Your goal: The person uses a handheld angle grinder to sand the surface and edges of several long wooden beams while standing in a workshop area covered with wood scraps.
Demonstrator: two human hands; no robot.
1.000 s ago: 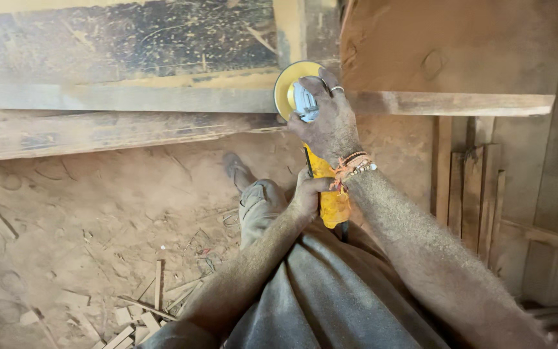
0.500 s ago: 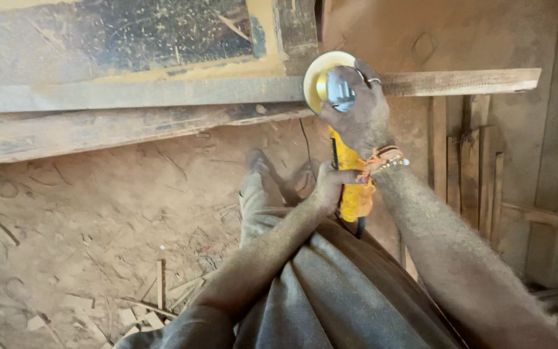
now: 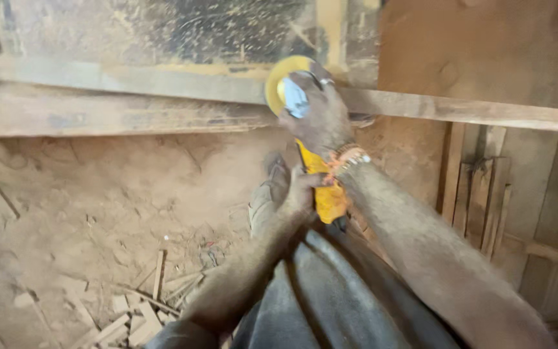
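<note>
I see the yellow angle grinder [image 3: 321, 187] held in both hands, its round disc [image 3: 278, 83] pressed at the near edge of a long wooden plank [image 3: 163, 83] that runs left to right across the top of the view. The plank's right end stops short of the picture edge, with open air under it; a second, rougher board [image 3: 98, 117] lies just below and beside it on the left. Beneath both there is free room down to the dusty floor [image 3: 98, 207].

The grinder's long axis runs from my chest up and away, disc end at the plank, tail end low near my lap. My right hand [image 3: 311, 116] is wrapped over the head, fingers closed around it, hiding most of the silver gear housing [image 3: 295, 98]. My left hand [image 3: 301, 190] is curled shut on the yellow body at its left side.

To the right, upright timber slats [image 3: 479, 187] stand close to my right forearm. Wood offcuts [image 3: 137, 317] litter the floor lower left. The whole view is smeared with motion blur, so I cannot make out the disc's contact line, and the grinder's tail is hidden behind my arms and grey clothing [image 3: 330, 291].
</note>
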